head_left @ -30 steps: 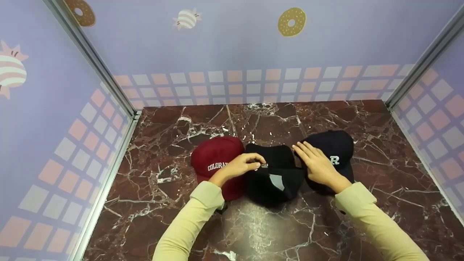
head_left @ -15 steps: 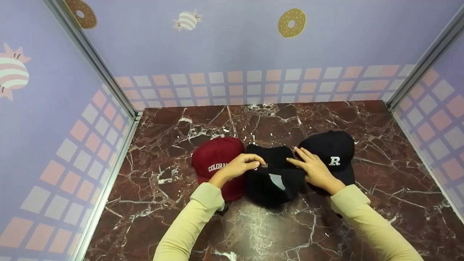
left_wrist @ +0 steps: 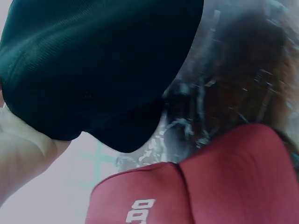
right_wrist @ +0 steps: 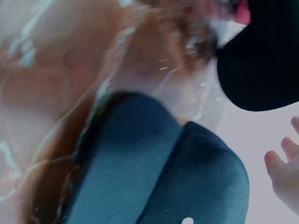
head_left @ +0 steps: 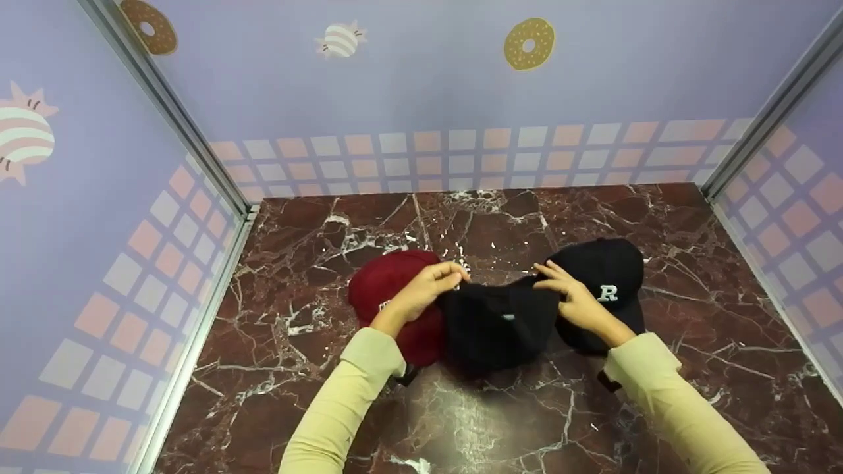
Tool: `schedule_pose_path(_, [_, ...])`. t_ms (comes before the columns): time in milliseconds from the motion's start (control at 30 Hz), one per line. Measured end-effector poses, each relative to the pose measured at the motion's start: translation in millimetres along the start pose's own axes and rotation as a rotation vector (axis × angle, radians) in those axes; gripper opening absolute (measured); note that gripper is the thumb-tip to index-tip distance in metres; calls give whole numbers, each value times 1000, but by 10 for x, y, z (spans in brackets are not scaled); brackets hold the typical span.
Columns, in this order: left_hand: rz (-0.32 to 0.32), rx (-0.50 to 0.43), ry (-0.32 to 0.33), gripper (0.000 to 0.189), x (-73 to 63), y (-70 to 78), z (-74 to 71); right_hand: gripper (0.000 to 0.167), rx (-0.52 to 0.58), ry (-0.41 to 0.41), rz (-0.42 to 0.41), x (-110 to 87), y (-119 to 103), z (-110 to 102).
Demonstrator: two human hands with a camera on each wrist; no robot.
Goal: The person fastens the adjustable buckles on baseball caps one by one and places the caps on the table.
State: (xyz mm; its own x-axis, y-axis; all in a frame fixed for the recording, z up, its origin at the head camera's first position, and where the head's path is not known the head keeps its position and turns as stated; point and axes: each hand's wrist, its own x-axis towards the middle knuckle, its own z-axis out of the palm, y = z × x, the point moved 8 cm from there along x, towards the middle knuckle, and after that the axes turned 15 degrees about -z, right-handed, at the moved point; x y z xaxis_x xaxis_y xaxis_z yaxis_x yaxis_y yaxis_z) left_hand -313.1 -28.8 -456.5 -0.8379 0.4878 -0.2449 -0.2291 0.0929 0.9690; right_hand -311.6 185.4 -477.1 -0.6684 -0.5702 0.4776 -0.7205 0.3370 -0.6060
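Note:
In the head view, a black cap (head_left: 497, 329) is tipped up between a red cap (head_left: 388, 283) on the left and a dark cap (head_left: 596, 263) with a white R on the right. The left hand (head_left: 425, 289) grips the black cap by its upper left edge. In the left wrist view, most of the fingers are hidden behind the black cap (left_wrist: 93, 70). The right hand (head_left: 573, 299) is beside the black cap's upper right side, over the edge of the R cap. In the right wrist view, its loosely spread fingers (right_wrist: 273, 161) hold nothing.
The caps are on a dark red marbled surface (head_left: 296, 395) with white veins. Lilac walls (head_left: 421, 79) with printed tiles and sweets enclose it at the back and both sides. Metal rails (head_left: 181, 115) run along the corners.
The black cap has tilted up in the left hand, so its inside and pale label are mostly out of sight. The right hand has moved off the R cap's front toward the black cap.

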Motion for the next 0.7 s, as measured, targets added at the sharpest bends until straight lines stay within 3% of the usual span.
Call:
schedule_pose_path(133, [-30, -175, 56, 14, 54, -15, -110, 26, 287, 50, 101, 46, -54, -25])
schedule_pose_path(267, [-83, -315, 132, 15, 60, -8, -170, 28, 533, 64, 161, 10, 93, 52])
schedule_pose_path(367, [-118, -372, 196, 17, 68, -16, -210, 28, 631, 37, 213, -21, 132, 111])
schedule_pose_path(533, [-115, -442, 299, 19, 92, -54, -301, 17, 746, -67, 351, -118, 199, 261])
schedule_pose_path(700, [-117, -511, 381, 21, 124, -184, -386, 24, 856, -167, 440, -209, 238, 409])
